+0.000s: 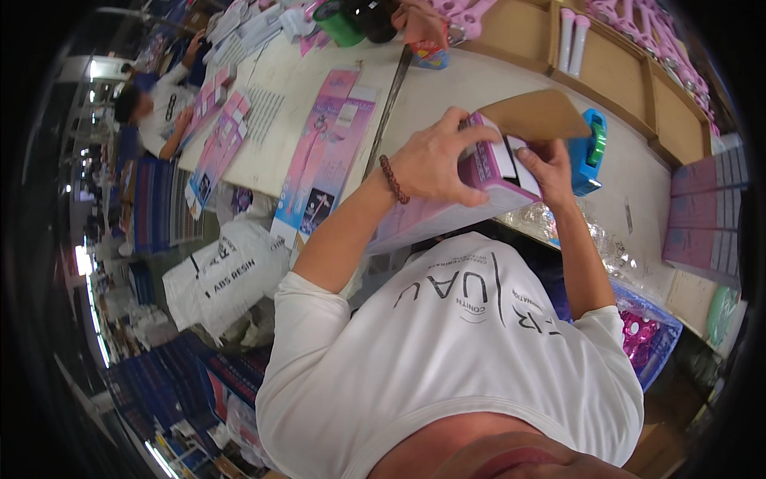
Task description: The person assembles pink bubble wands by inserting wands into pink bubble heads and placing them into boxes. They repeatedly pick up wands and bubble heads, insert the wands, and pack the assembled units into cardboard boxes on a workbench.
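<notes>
A long pink and purple box (435,219) lies tilted across my front, with one end raised between my hands. My left hand (437,160) grips that end from the left, thumb and fingers spread around its corner. At the other side, my right hand (552,169) has its thumb on the white end flap (511,162), next to a dark gap. A brown cardboard piece (538,113) sticks out above this end; I cannot tell whether it belongs to the box. A blue tape dispenser (589,153) with a green roll stands just beyond my right hand.
Flat pink cartons (323,144) lie on the table to the left. Cardboard trays (614,80) with pink wands are at the back right, and boxes are stacked (706,215) at the right. A blue basket (666,343) sits below the table edge. A co-worker (163,112) works at far left.
</notes>
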The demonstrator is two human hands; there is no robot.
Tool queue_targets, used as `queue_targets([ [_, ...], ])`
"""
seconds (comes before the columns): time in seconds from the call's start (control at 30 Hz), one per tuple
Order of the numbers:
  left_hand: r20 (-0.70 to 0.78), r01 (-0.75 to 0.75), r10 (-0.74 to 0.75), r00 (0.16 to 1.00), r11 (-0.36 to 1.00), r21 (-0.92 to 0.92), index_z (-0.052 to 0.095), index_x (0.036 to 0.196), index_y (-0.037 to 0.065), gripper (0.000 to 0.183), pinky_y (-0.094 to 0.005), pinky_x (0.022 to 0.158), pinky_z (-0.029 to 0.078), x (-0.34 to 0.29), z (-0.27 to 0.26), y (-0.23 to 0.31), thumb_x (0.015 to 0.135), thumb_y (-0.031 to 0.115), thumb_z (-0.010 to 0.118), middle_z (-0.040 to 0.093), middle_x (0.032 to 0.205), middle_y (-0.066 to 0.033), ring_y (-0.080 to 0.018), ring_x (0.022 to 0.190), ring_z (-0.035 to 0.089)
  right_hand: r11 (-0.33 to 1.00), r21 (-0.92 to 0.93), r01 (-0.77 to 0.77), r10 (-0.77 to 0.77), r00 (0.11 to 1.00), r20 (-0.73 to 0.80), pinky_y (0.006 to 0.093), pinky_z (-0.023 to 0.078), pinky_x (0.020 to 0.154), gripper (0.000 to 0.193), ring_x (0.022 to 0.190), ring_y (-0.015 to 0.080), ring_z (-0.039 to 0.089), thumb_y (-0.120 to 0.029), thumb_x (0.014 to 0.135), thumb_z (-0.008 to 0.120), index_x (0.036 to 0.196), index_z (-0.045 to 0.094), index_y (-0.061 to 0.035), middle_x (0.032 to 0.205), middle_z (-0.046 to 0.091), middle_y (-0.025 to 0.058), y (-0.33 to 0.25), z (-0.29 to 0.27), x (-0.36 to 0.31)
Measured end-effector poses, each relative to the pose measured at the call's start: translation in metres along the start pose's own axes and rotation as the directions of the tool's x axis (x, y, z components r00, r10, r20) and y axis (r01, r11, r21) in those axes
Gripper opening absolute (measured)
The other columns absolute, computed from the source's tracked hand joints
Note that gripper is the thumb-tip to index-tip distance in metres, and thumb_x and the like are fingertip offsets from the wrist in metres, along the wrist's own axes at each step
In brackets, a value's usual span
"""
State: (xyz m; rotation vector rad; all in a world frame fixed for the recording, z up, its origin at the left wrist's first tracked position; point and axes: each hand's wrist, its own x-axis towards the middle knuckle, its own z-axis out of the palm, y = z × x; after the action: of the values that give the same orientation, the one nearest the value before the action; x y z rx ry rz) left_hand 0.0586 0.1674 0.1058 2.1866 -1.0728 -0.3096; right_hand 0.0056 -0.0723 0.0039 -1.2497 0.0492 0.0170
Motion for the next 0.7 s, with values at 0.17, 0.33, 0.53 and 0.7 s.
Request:
queue_targets([
  [0.17, -0.209, 0.137, -0.262, 0.942, 0.87, -0.475, 0.036, 0.139, 0.006, 0.098, -0.0363, 0.096, 0.042, -0.013, 0.025, -0.049, 0.059, 0.036, 0.083, 0.046, 0.128, -0.0196, -0.028, 0.112, 0.051, 0.772, -0.371, 0.517, -0.311, 0.815, 0.488, 0.0394, 0.035, 0.105, 0.053, 0.13, 0.0299, 0.043, -0.035, 0.092, 0.061, 0.133, 0.05, -0.0019, 0.142, 0.045, 0.0177, -0.013, -0.004, 0.0],
  [0.33, -0.144, 0.177, -0.359, 0.922, 0.723, -0.668, 0.026, 0.146, 0.004, 0.108, -0.0351, 0.097, 0.041, -0.013, 0.045, -0.065, 0.06, 0.034, 0.083, 0.048, 0.127, -0.0182, -0.0254, 0.111, 0.051, 0.909, -0.393, 0.138, 0.007, 0.938, 0.347, 0.0369, 0.038, 0.102, 0.047, 0.125, 0.0273, 0.047, -0.033, 0.093, 0.058, 0.128, 0.053, -0.0021, 0.136, 0.05, 0.0172, -0.012, 0.005, 0.005],
  [0.53, -0.088, 0.214, -0.338, 0.937, 0.756, -0.619, 0.03, 0.145, 0.003, 0.108, -0.0348, 0.095, 0.044, 0.0, 0.04, -0.062, 0.059, 0.038, 0.084, 0.051, 0.124, -0.0226, -0.0279, 0.11, 0.054, 0.726, -0.618, 0.301, -0.119, 0.941, 0.318, 0.0339, 0.043, 0.097, 0.042, 0.109, 0.0259, 0.058, -0.016, 0.092, 0.06, 0.131, 0.049, -0.0034, 0.129, 0.055, 0.0162, -0.017, 0.031, -0.013],
  [0.7, -0.028, 0.266, -0.371, 0.928, 0.715, -0.647, 0.035, 0.142, 0.002, 0.105, -0.0354, 0.094, 0.046, 0.01, 0.036, -0.051, 0.059, 0.041, 0.084, 0.054, 0.121, -0.0273, -0.0308, 0.111, 0.057, 0.75, -0.632, 0.196, -0.143, 0.981, 0.134, 0.0315, 0.048, 0.089, 0.042, 0.097, 0.0229, 0.063, -0.018, 0.093, 0.06, 0.132, 0.05, -0.005, 0.11, 0.066, 0.0119, -0.031, 0.029, -0.01],
])
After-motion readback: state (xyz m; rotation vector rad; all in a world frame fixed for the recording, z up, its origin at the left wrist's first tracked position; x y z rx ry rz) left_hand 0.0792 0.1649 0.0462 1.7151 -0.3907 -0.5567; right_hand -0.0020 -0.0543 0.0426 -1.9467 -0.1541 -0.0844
